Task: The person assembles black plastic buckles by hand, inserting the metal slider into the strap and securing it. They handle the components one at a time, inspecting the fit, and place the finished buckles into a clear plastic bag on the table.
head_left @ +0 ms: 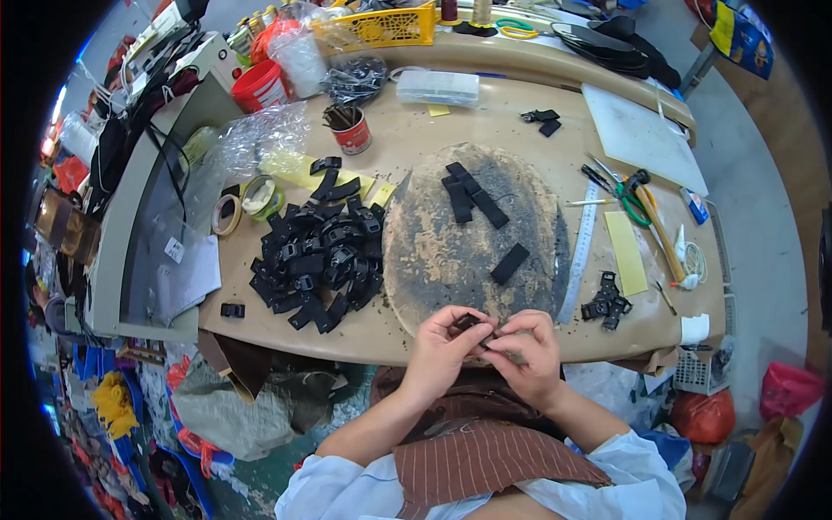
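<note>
Close to the table's near edge, my left hand (pixel 440 354) and my right hand (pixel 527 354) meet with their fingertips closed on a small black strap piece (pixel 468 321). Fingers cover most of it, so I cannot tell whether a buckle is on it. Just beyond them lies a worn round board (pixel 423 238), its near edge by my fingers. One short black strap (pixel 510 263) rests on the board, and a few overlapping straps (pixel 484 199) lie farther up. Left of the board is a heap of black straps with plastic buckles (pixel 316 251).
A smaller buckle cluster (pixel 607 303), a steel ruler (pixel 579 260), a hammer (pixel 659 225) and green-handled scissors (pixel 631 204) lie at right. Beyond the heap stand a red can of thin tools (pixel 351 137) and a tape roll (pixel 226 215). A white board (pixel 641 139) lies far right.
</note>
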Tool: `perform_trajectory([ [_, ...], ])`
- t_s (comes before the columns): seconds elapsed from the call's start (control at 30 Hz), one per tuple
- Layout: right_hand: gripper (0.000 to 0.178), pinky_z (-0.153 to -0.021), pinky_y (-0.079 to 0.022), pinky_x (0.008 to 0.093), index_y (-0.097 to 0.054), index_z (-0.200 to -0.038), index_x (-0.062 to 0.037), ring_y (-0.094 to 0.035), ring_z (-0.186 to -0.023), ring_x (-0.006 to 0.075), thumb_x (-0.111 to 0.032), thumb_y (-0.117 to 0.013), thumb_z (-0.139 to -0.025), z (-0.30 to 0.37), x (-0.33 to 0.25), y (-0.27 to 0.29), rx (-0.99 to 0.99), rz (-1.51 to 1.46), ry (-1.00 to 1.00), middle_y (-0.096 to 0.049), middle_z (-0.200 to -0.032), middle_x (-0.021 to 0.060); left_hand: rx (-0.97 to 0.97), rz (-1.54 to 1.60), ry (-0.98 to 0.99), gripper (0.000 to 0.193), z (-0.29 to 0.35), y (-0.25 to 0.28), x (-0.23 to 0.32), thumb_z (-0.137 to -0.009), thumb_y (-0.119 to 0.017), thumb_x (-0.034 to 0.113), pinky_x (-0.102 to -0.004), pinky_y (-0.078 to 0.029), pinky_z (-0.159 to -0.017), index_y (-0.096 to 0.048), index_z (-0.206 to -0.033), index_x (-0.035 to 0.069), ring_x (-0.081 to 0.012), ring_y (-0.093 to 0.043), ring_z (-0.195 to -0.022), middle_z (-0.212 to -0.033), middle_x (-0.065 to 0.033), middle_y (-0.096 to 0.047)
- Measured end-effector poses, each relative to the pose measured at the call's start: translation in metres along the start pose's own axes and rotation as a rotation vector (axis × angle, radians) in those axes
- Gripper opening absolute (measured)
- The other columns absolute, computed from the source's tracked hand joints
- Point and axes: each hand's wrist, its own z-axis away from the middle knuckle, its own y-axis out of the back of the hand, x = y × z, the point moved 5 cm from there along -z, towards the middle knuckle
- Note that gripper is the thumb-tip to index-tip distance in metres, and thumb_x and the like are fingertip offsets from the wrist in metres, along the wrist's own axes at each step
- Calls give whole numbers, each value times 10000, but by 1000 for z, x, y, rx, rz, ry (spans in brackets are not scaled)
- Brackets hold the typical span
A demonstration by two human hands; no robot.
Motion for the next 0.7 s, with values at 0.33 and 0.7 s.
perform_trajectory([
  [0.33, 339, -744, -476, 267, -618, -1159, -102, -578, -830, 146, -97, -665, -823, -14, 0, 9, -756, -540, -32, -553, -1041, 63, -765, -854, 189, 180, 23, -8, 7, -894, -598, 153, -257, -483, -702, -664, -1029, 54, -80, -612, -780, -827, -60, -682],
  [0.7, 384, -752, -507, 295, -642, -1097, -36, -619, -888, 214, -77, -752, -732, -9, 0, 18, -667, -575, 46, -599, -1042, 102, -735, -514, 381, 201, 26, -15, -1, -923, -561, 175, -251, -472, -622, -679, -913, 13, -76, -586, -682, -756, -9, -662],
])
